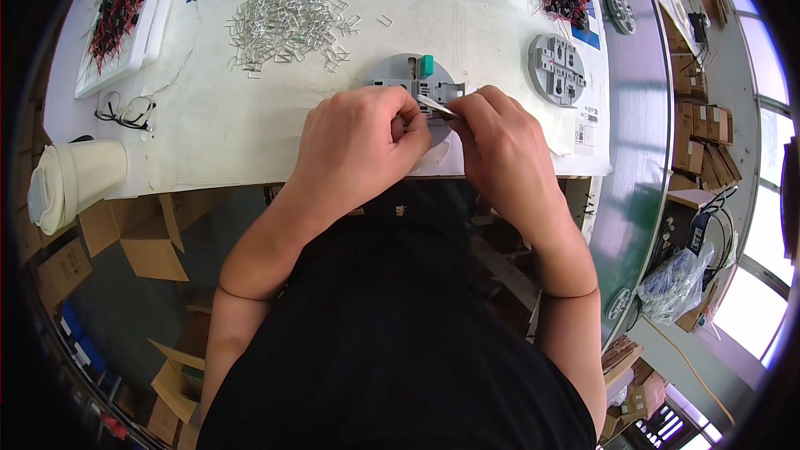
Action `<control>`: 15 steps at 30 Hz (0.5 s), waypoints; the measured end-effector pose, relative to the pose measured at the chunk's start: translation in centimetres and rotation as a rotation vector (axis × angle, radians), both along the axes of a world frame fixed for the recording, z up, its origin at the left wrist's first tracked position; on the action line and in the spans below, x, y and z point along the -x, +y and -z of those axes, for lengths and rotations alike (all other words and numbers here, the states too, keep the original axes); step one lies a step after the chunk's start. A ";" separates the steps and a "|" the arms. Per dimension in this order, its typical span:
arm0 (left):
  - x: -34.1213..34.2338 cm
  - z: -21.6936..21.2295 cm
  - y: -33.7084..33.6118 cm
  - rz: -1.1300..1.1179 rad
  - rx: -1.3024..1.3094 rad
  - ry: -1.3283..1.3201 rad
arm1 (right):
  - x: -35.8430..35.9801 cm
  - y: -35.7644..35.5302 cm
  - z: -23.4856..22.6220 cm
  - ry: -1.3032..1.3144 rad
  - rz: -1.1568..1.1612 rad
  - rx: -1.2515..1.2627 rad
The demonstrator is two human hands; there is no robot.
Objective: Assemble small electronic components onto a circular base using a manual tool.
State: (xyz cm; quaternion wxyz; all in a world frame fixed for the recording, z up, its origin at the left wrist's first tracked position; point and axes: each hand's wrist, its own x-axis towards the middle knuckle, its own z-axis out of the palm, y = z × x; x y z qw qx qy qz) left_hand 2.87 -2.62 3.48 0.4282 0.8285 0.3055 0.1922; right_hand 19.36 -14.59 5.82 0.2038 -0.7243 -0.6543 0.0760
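head view: both hands meet over a round grey jig (398,77) at the near table edge.
left hand (354,146): curled loosely, fingertips pressing on the jig, can't tell if it's gripping anything.
right hand (498,143): pinched shut on a thin metal strip (436,106), tip pointing toward the left fingers.
clips (287,21): shiny pile, beyond the left hand.
second jig (557,68): just beyond the right hand.
cup (71,183): far out left.

At frame centre, the left hand (360,143) and right hand (498,143) pinch a small metal clip (437,107) over a grey round fixture (398,77).
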 end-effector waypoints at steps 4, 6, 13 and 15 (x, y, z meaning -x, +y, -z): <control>-0.3 0.0 0.5 -0.007 0.031 0.048 | 0.7 0.7 -1.0 -0.110 -0.030 0.084; -0.3 0.0 0.8 -0.011 0.075 0.055 | 0.7 0.9 -1.1 -0.146 -0.041 0.113; 0.2 0.4 1.4 0.031 0.243 -0.053 | -0.7 0.7 -0.5 0.189 -0.002 0.078; 0.7 0.7 1.4 0.041 0.255 -0.081 | 0.3 0.6 0.0 0.112 0.016 0.026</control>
